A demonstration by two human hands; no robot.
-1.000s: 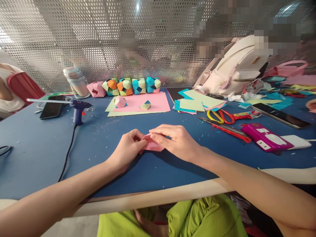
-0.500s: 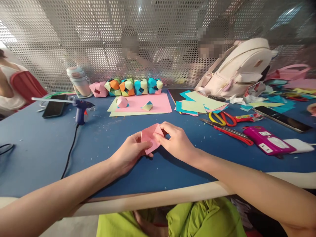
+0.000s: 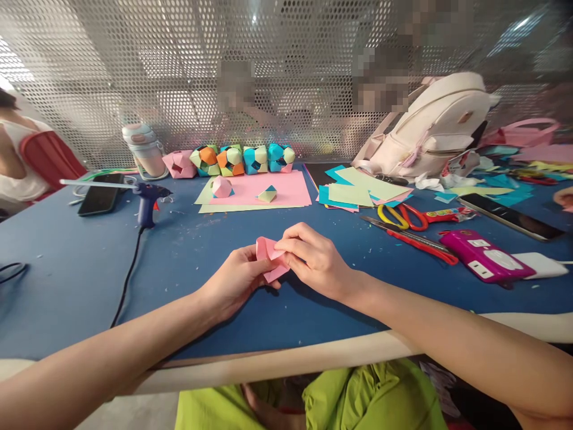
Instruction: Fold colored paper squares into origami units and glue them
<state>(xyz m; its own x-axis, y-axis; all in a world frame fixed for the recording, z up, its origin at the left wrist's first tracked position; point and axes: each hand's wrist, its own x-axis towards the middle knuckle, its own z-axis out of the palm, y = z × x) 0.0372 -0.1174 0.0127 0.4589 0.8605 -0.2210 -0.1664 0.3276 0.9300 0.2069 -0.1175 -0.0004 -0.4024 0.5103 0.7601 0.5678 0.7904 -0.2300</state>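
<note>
Both of my hands pinch a small folded piece of pink paper point(image 3: 268, 260) just above the blue table point(image 3: 80, 280), near its front edge. My left hand point(image 3: 235, 280) grips the paper's left and lower side with thumb and fingers closed. From the right, my right hand point(image 3: 313, 257) holds its upper part, fingers curled over a fold. The paper is partly hidden between my fingers.
A blue glue gun point(image 3: 144, 200) with its cord lies to the left, a phone point(image 3: 99, 193) beyond it. Folded paper cubes point(image 3: 242, 158) line the mesh wall behind pink sheets point(image 3: 273, 188). Scissors point(image 3: 409, 215), a pink device point(image 3: 486, 255), paper stacks point(image 3: 358, 188) and a backpack point(image 3: 436, 128) crowd the right.
The pink paper was lifted off the table and turned in my fingers. It stood open as a flat square shape half a second ago and is now folded smaller between both hands.
</note>
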